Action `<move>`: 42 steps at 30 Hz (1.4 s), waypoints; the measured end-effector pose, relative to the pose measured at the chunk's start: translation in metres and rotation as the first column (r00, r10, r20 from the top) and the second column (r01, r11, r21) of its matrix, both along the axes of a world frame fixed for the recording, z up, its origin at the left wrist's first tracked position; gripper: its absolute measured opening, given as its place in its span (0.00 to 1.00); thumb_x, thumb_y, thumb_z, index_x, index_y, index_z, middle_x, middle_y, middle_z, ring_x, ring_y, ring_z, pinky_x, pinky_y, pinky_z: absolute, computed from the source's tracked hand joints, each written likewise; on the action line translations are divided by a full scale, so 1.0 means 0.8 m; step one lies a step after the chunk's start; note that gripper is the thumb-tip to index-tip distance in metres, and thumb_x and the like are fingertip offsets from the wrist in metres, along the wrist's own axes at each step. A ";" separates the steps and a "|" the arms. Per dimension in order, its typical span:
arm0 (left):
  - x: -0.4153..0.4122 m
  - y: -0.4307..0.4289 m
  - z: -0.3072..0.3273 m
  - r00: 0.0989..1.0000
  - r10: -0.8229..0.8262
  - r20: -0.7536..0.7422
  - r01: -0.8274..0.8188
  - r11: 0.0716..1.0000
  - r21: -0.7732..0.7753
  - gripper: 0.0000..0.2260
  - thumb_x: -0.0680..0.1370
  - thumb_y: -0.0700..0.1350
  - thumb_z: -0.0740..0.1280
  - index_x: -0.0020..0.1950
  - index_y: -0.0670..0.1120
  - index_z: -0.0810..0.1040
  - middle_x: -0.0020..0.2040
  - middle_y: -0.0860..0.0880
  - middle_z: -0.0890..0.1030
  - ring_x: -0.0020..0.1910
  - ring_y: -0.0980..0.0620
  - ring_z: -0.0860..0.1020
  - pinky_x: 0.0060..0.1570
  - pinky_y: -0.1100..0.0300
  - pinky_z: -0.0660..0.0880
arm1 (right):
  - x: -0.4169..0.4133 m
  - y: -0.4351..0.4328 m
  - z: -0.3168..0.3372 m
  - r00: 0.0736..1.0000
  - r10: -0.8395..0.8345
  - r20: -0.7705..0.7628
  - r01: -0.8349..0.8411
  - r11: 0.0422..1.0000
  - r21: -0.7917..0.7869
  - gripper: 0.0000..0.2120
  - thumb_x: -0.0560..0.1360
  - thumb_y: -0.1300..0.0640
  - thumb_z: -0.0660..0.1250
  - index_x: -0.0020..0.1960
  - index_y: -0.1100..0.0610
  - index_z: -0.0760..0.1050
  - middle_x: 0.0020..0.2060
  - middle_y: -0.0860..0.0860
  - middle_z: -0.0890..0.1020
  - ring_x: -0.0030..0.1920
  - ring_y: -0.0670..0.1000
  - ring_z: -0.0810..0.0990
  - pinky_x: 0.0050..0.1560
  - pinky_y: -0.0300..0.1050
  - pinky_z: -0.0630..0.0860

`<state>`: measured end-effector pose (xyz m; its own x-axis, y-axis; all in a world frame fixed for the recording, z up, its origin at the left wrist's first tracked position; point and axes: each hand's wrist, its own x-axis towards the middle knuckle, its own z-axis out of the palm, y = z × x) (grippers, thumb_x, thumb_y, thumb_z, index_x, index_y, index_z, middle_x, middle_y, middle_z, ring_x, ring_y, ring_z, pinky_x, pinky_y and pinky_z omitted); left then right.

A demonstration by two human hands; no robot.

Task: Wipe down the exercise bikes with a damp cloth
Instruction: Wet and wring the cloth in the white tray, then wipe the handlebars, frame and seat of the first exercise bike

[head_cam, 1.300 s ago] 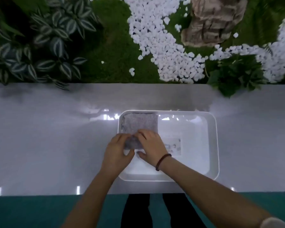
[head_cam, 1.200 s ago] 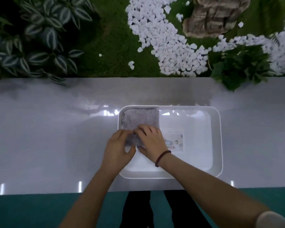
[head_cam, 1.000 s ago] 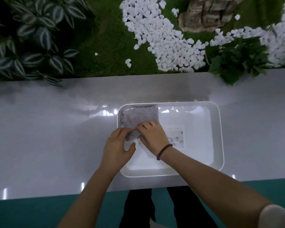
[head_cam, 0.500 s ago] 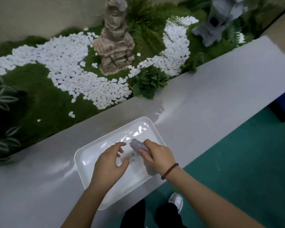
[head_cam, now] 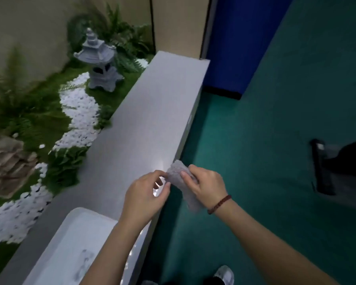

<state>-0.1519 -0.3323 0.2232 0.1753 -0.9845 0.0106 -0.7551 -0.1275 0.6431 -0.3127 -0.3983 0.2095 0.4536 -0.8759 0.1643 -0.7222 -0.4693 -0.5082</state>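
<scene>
The cloth [head_cam: 176,171] disappears mid-length inside the right hand [head_cam: 206,184], the white tray [head_cam: 70,239] runs off the bottom edge under the left forearm [head_cam: 115,247], and that dark shape [head_cam: 337,165] far right is pure blur.

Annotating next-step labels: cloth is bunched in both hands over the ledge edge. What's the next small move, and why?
Probably open the cloth flat into a wiping pad. The right hand holds it crumpled in its grip, the left hand pinches its edge, and it is clear of the tray. The dark equipment at the right is not yet touched.
</scene>
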 end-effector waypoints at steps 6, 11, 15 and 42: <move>-0.192 -0.100 0.038 0.961 -0.275 -0.013 0.274 0.959 -0.072 0.15 0.70 0.58 0.57 0.46 0.52 0.78 0.36 0.56 0.79 0.36 0.58 0.77 0.40 0.61 0.74 | -0.213 -0.045 0.036 0.960 -0.278 -0.015 0.278 0.960 -0.021 0.19 0.69 0.35 0.42 0.30 0.49 0.53 0.23 0.44 0.60 0.29 0.51 0.66 0.30 0.45 0.60; -0.362 -0.171 0.056 0.884 -0.468 0.018 0.467 0.878 -0.103 0.17 0.69 0.59 0.56 0.46 0.51 0.79 0.35 0.57 0.77 0.36 0.58 0.76 0.40 0.61 0.72 | -0.382 -0.070 0.053 0.881 -0.473 0.028 0.474 0.879 -0.050 0.19 0.70 0.36 0.44 0.29 0.49 0.52 0.22 0.45 0.61 0.27 0.51 0.66 0.29 0.44 0.57; -0.489 -0.213 0.070 0.782 -0.622 0.030 0.622 0.777 -0.099 0.14 0.70 0.57 0.58 0.45 0.51 0.78 0.36 0.55 0.78 0.38 0.56 0.77 0.43 0.59 0.73 | -0.500 -0.073 0.066 0.774 -0.631 0.056 0.633 0.772 -0.058 0.20 0.69 0.35 0.45 0.29 0.50 0.52 0.21 0.46 0.61 0.27 0.53 0.68 0.30 0.44 0.59; -1.175 -0.422 0.097 -0.131 -0.988 0.080 0.991 -0.131 0.001 0.09 0.71 0.55 0.61 0.42 0.52 0.77 0.36 0.54 0.79 0.37 0.57 0.77 0.41 0.54 0.76 | -1.042 -0.118 0.103 0.020 -0.999 -0.045 0.999 0.018 0.036 0.16 0.77 0.46 0.59 0.34 0.52 0.61 0.25 0.46 0.66 0.31 0.53 0.69 0.33 0.46 0.64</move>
<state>-1.0916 -0.6695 0.3008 -0.9988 -0.0434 0.0237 -0.0216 0.8139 0.5807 -1.1467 -0.4931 0.2918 -0.8720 -0.4766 0.1120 -0.4653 0.7357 -0.4922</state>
